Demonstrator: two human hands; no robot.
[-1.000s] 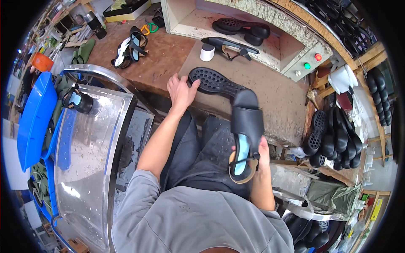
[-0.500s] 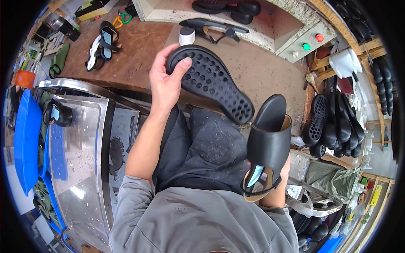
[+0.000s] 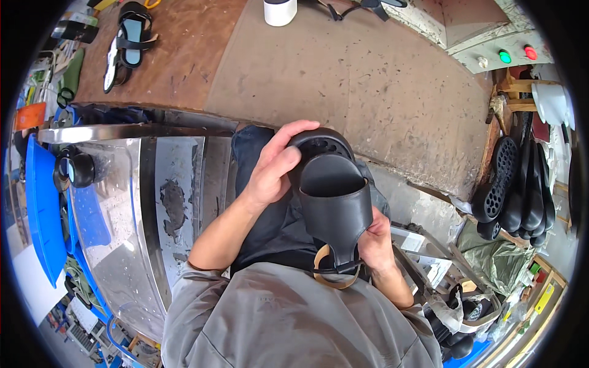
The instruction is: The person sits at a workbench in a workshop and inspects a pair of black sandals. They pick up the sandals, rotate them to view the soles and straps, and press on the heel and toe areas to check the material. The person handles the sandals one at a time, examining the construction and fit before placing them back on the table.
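My left hand [image 3: 274, 164] is closed round the toe end of a black shoe sole [image 3: 325, 140] with round hollows in its face. In front of that sole, overlapping most of it, stands a black sandal upper [image 3: 336, 211] with a wide front band and an ankle strap. My right hand [image 3: 375, 242] grips the sandal upper along its right side, towards the heel. Whether the sole and the upper touch cannot be seen from here. Both pieces are above my lap.
A brown workbench [image 3: 294, 80] lies ahead, with a strappy sandal [image 3: 132, 43] and a white container [image 3: 280, 11] on it. Several black soles [image 3: 521, 190] hang at the right. A metal-framed clear panel [image 3: 116, 227] and a blue bin [image 3: 43, 208] stand at the left.
The sole has come down towards my lap and behind the sandal upper, which has moved left to meet it. My right hand now shows. The view has tipped lower.
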